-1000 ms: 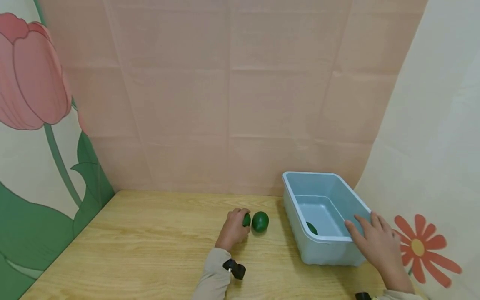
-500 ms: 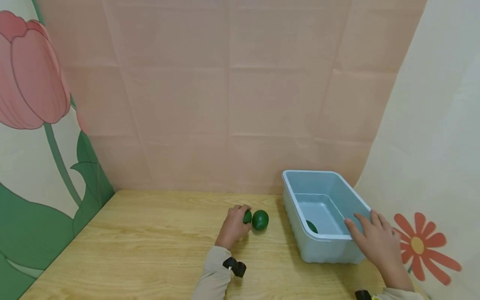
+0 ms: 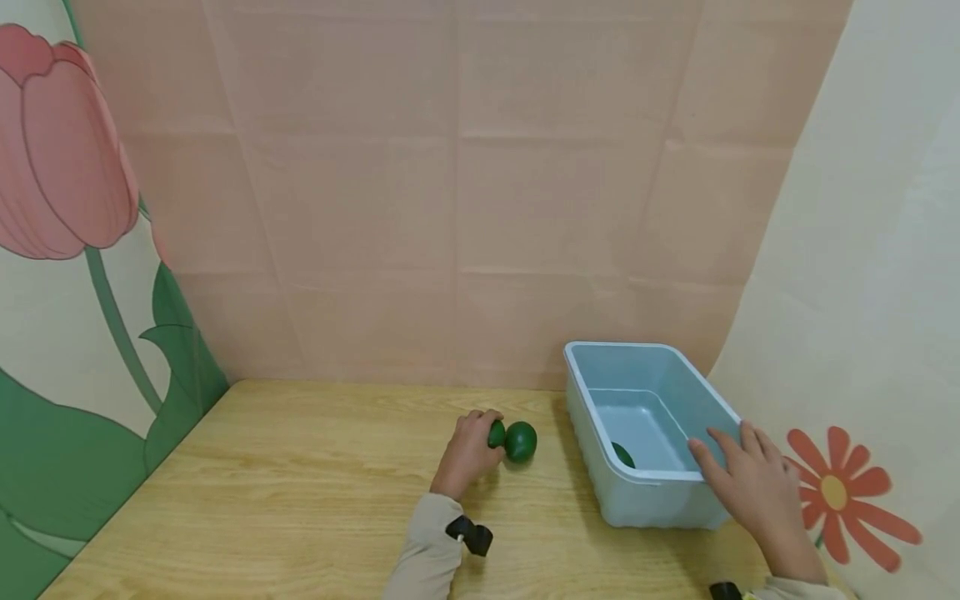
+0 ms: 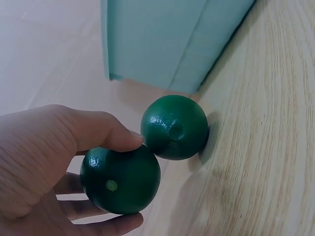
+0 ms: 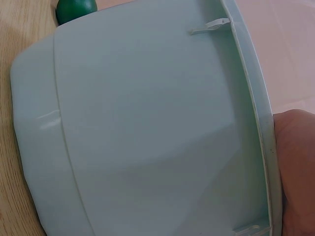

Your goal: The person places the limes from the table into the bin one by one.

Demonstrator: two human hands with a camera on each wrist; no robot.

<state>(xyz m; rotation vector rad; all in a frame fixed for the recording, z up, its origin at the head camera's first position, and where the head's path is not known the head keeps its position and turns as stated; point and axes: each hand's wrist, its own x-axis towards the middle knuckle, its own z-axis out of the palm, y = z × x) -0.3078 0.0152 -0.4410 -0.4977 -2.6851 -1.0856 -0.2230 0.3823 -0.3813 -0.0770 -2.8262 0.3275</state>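
Observation:
My left hand (image 3: 468,452) pinches a glossy dark green fruit (image 4: 123,177) that looks like an avocado, thumb on one side and fingers on the other. A small pale stem spot shows on it in the left wrist view. Just to its right, a second such fruit (image 3: 521,442) stands on the table, touching or almost touching the held one. My right hand (image 3: 752,479) rests with spread fingers on the near right corner of a light blue plastic bin (image 3: 651,477). Inside that bin lies another green fruit (image 3: 622,455), partly hidden by the near wall.
The bin stands on the right part of the wood-grain table (image 3: 315,483), between the fruits and the flowered side wall (image 3: 832,492). A pinkish backdrop (image 3: 450,208) closes off the table's far edge. Its left side borders a tulip-printed wall (image 3: 67,158).
My left hand has risen slightly, with the fruit in its grip tipped up a little beside the standing one. The right hand and the bin stay in place.

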